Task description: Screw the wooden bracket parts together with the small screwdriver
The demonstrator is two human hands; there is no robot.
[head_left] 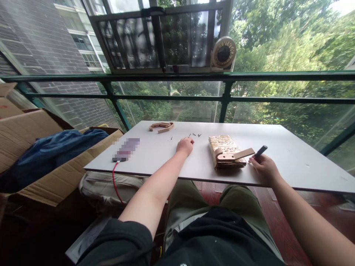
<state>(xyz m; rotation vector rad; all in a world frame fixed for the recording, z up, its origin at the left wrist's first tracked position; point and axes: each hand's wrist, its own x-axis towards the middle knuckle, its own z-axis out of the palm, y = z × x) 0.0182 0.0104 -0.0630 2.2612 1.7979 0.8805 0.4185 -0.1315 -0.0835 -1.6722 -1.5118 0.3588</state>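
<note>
Left hand (185,146) curled beside small dark metal screws (199,135), grip unclear; right hand (264,168) grasps dark cylindrical-handled tool (261,150). Likely screw-picking step; next calls for fine pinch.

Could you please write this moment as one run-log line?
left hand: near small screws | right hand: holding dark-handled tool | curved tan piece: on layered block | similar tan pieces: table's far left

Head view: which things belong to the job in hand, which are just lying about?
Likely the job:
dark tool in right hand
small screws by left hand
curved tan pieces
patterned block

Likely lying about:
phone, red cable
cardboard box
fan
</note>
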